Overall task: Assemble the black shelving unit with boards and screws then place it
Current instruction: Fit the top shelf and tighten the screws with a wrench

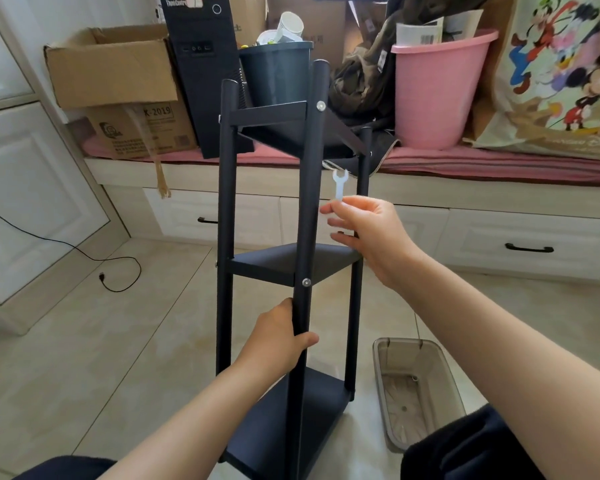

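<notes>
Shelving unit, frame centre: looks rigid, light, top-heavy. Left hand fingers wrap front post; right hand fingers pinch white wrench. Hold by the posts.

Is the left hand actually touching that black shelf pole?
Touching. The head view shows the left hand with fingers and thumb wrapped around the front pole below the middle board.

One black shelving unit stood with three boards and four poles; three silver screws showed. Also counted: two hands, left and right; one white wrench; two cardboard boxes; one pink tub.
</notes>
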Motion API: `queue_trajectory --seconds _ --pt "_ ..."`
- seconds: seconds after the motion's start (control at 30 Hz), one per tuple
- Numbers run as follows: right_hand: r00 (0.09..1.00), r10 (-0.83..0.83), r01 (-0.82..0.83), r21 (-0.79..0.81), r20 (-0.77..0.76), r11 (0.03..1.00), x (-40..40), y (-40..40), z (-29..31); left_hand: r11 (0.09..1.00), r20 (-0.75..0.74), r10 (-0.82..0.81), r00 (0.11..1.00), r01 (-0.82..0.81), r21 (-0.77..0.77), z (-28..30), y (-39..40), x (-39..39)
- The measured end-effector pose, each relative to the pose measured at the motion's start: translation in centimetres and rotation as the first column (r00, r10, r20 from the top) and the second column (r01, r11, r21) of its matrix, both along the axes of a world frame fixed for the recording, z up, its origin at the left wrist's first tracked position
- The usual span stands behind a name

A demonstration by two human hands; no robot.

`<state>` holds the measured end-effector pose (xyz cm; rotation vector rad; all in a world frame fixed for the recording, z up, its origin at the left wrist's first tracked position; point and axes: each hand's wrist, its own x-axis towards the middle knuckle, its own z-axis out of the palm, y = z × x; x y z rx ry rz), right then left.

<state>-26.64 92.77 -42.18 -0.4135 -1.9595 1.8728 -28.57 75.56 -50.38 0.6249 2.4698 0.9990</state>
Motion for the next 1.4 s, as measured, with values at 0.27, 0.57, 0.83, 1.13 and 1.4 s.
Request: queue_trajectory --seconds 0.27,0.57,0.83,1.13,1.4 --pt "0.907 0.055 -0.149 0.195 0.418 0.969 5.1 1.2 -5.1 0.999 -0.067 -0.05 0.997 0.049 -0.024 -0.2 0.7 0.1" --pt "0.796 0.202 -0.355 0.17 0.571 0.919 6.0 -0.1 -8.0 0.991 -0.106 -0.021 0.994 0.007 -0.137 0.4 0.5 -0.6" --pt "0.79 0.239 -0.411 0.198 0.565 0.89 2.3 -2.8 -8.6 0.971 -0.095 0.032 0.995 -0.054 -0.234 0.7 -1.4 -2.1" --pt "0.836 0.249 -0.404 0.24 0.489 0.883 -0.6 -6.5 -8.6 0.975 -0.092 0.052 0.994 -0.07 -0.209 0.1 -4.3 -2.8" --pt "0.938 0.146 -0.238 0.277 0.315 0.931 -0.4 -8.2 -9.9 0.984 -0.042 0.035 0.999 -0.041 -0.173 0.4 -4.9 -2.8"
